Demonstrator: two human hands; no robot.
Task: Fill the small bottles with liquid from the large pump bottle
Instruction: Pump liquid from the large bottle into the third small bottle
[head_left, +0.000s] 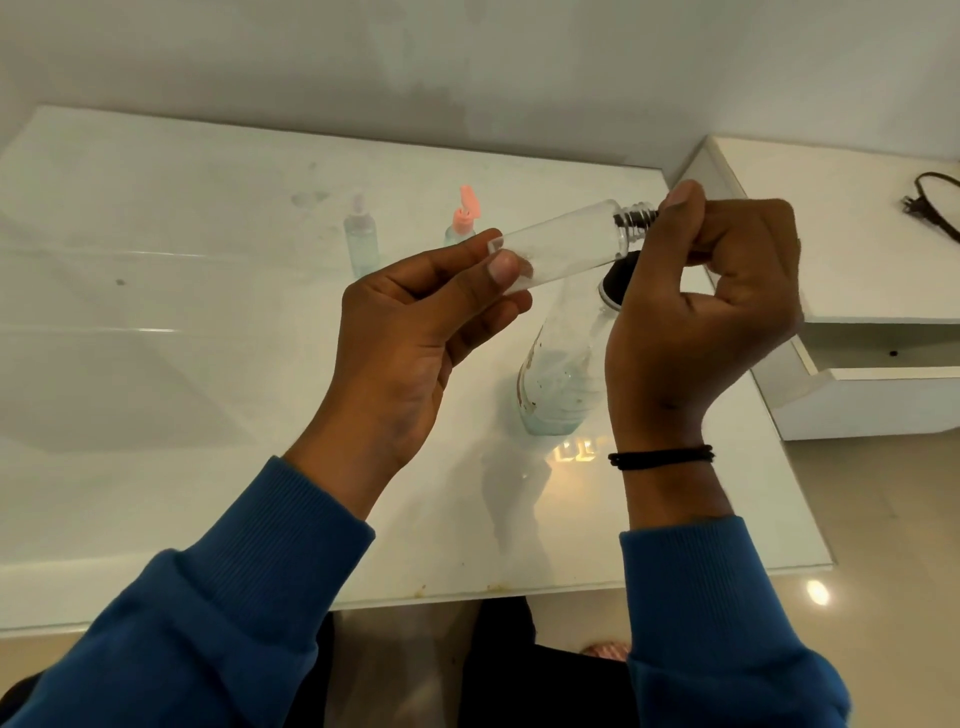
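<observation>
Centre of frame: left hand (415, 332) holds a small clear bottle (561, 244) by its base end, thumb and fingertips pinched around it. The bottle lies nearly horizontal, tilted up toward the right, and looks empty. Its threaded neck (635, 221) is bare and points right, into the right hand (701, 312).

The right hand's fingers are curled tight, with the thumb tip and a fingertip closed right at the neck opening — whatever they hold there, if anything, is hidden, so cannot tell. A black band (661, 457) sits on the right wrist. Both forearms are in blue sleeves (218, 613), entering from the lower edge.

Directly below the held bottle, right of centre, the large bottle (558, 379) stands on the white table (208, 415). It is clear, has a little bluish liquid at the bottom, and its dark top (615, 283) is partly hidden behind the right hand.

Upper centre, further back on the table: a small spray bottle (360, 234) with a clear cap and pale bluish liquid. Just to its right is a small bottle with a pink flip cap (464, 218), cap open — its lower body is hidden behind the left fingers.

Right edge: a white drawer unit (857, 364), one drawer pulled open, with a dark cable (935, 205) on top at upper right. Tiled floor at lower right, with a light glare.
</observation>
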